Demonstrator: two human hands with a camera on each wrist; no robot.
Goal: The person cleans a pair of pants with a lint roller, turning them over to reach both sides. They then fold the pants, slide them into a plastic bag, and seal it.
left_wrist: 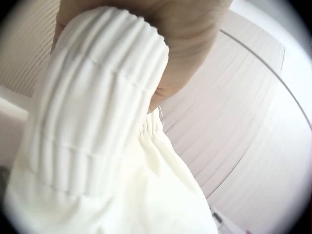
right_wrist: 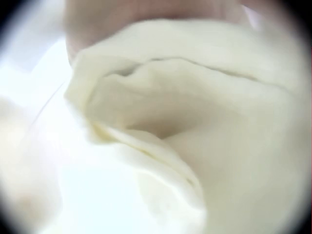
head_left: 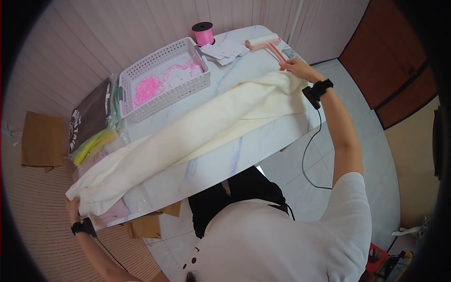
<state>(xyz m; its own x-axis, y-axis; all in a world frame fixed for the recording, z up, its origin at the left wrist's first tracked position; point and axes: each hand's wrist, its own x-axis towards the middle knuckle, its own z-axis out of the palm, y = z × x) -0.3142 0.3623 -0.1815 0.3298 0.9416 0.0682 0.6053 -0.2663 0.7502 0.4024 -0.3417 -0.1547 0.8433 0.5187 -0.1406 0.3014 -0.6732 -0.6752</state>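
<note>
Long cream trousers (head_left: 188, 122) stretch across the table, their gathered elastic waistband (left_wrist: 97, 97) toward the lower left. My left hand (head_left: 73, 207) grips that waistband; in the left wrist view the hand (left_wrist: 190, 39) appears behind the ribbed cloth. At the far right, the fingers of my right hand (head_left: 303, 70) close round the handle end of a pink lint roller (head_left: 263, 42) with a white roll. The right wrist view shows a folded trouser hem (right_wrist: 165, 73) just below the hand (right_wrist: 161, 12), hiding its fingers.
A white perforated basket (head_left: 164, 105) with pink paper shreds stands behind the trousers. Beside it are white cards (head_left: 225, 51) and a pink ribbon spool (head_left: 204, 34). Bagged garments (head_left: 91, 115) are stacked at the left. The table's front edge (head_left: 221, 173) faces the person.
</note>
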